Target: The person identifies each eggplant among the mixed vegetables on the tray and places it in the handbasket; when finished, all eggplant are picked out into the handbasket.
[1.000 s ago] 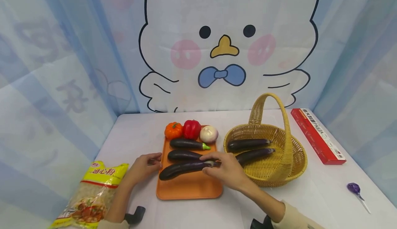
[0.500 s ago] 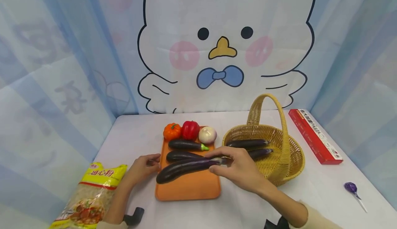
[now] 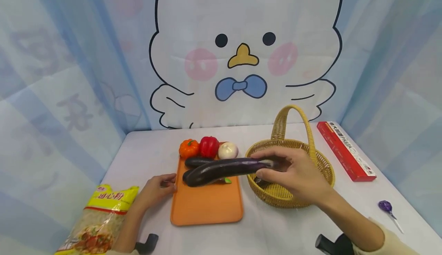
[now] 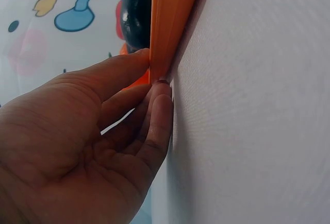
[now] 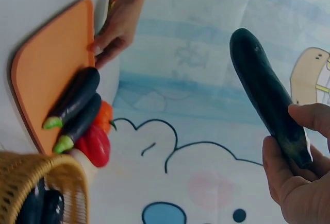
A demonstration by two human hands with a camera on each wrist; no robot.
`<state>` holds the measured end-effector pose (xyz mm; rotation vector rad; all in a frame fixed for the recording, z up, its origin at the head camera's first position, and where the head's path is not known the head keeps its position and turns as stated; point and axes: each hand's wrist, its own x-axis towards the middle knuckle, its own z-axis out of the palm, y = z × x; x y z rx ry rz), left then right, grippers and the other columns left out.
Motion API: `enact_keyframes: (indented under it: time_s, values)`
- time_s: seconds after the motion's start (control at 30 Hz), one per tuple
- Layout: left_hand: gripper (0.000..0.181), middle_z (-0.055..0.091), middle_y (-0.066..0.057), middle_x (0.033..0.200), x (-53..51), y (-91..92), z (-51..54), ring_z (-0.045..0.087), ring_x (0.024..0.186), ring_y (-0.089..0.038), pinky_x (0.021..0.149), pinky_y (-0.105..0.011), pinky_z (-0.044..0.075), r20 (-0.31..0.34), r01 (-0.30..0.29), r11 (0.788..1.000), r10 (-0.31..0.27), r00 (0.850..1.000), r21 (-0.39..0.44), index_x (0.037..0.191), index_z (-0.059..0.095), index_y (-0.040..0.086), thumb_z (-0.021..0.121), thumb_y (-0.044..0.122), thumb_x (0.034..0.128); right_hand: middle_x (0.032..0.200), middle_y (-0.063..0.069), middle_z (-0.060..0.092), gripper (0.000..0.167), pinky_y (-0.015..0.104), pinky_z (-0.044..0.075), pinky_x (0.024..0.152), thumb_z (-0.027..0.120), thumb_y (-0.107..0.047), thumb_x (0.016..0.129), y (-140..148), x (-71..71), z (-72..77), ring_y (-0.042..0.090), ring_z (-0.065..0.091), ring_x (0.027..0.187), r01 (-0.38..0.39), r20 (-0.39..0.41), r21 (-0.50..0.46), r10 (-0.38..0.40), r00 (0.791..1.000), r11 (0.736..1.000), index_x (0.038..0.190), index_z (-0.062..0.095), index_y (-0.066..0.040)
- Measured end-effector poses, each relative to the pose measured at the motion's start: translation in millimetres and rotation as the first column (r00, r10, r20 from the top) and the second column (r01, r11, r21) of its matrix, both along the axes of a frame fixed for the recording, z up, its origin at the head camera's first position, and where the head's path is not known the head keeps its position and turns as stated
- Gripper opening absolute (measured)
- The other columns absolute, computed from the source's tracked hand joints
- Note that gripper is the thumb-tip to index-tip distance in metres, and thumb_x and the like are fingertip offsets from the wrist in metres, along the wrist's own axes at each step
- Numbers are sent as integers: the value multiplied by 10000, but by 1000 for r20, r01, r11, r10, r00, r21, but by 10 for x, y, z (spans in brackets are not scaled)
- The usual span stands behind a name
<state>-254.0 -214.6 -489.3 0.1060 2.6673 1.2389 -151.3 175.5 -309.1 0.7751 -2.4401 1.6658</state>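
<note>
My right hand (image 3: 298,174) holds a long dark purple eggplant (image 3: 224,170) by its stem end, raised above the tray and the basket's left side. In the right wrist view the held eggplant (image 5: 265,85) is gripped between thumb and fingers. My left hand (image 3: 157,191) is at the left edge of an orange tray (image 3: 207,209); in the left wrist view, thumb and fingers pinch the tray's rim (image 4: 167,28). Two eggplants (image 5: 75,98) lie on the tray, partly hidden in the head view by the held one. More eggplants (image 5: 38,206) lie inside the wicker basket (image 3: 276,201).
An orange pumpkin (image 3: 189,148), a red bell pepper (image 3: 209,146) and a white-purple round vegetable (image 3: 228,150) sit at the tray's far end. A yellow pasta bag (image 3: 100,220) lies left. A red pasta box (image 3: 342,151) and a purple lollipop (image 3: 385,206) lie right.
My right hand has lifted the eggplant off the tray and moved it up and to the right, toward the basket. My left hand has stayed at the tray's edge.
</note>
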Motion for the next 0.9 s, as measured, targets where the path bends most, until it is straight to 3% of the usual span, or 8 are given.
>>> enact_keyframes:
  time_s: [0.53, 0.57, 0.6, 0.77, 0.83, 0.9]
  values:
    - [511, 677, -10, 1148, 22, 14, 15, 614, 966, -156, 951, -451, 498, -4, -10, 1000, 10, 1000, -3, 1368, 601, 97, 721, 256, 896, 1090, 106, 627, 308, 307, 586, 711, 746, -8, 864, 578, 143, 492, 261, 705, 837, 156, -97, 96, -147, 984, 983, 1160, 700, -83]
    - [511, 677, -9, 1143, 23, 13, 16, 613, 965, -157, 950, -451, 498, -4, -10, 1000, 10, 1000, -5, 1367, 602, 98, 721, 255, 896, 1097, 105, 627, 310, 266, 581, 637, 745, -1, 862, 617, 152, 514, 237, 699, 804, 171, -103, 96, -161, 982, 981, 1160, 698, -74]
    - [509, 678, -8, 1140, 23, 12, 18, 612, 964, -158, 950, -452, 498, -5, -11, 1000, 11, 1000, -8, 1367, 603, 97, 721, 253, 897, 1106, 107, 631, 319, 235, 561, 574, 747, 12, 855, 655, 160, 537, 218, 693, 786, 187, -111, 93, -176, 978, 978, 1161, 695, -63]
    - [504, 680, -8, 1132, 17, 10, 31, 615, 969, -161, 955, -461, 493, -4, -10, 1000, 10, 1000, -10, 1366, 603, 93, 716, 245, 899, 1130, 101, 662, 379, 173, 535, 593, 750, 70, 827, 836, 202, 638, 172, 684, 799, 284, -153, 102, -267, 951, 953, 1189, 682, -20]
    - [505, 680, -11, 1134, 11, 8, 34, 618, 970, -162, 955, -463, 493, 0, -10, 1000, 10, 1000, -7, 1367, 601, 90, 714, 248, 901, 1109, 90, 678, 396, 190, 547, 727, 750, 84, 820, 918, 215, 659, 182, 686, 832, 329, -170, 111, -309, 936, 938, 1197, 680, -15]
    - [507, 680, -12, 1140, 2, 9, 39, 618, 971, -161, 956, -464, 492, 5, -12, 1000, 12, 1000, -6, 1369, 599, 91, 712, 255, 902, 1093, 77, 687, 403, 178, 540, 719, 740, 104, 818, 1018, 233, 665, 172, 675, 827, 368, -185, 117, -344, 921, 923, 1200, 677, -6]
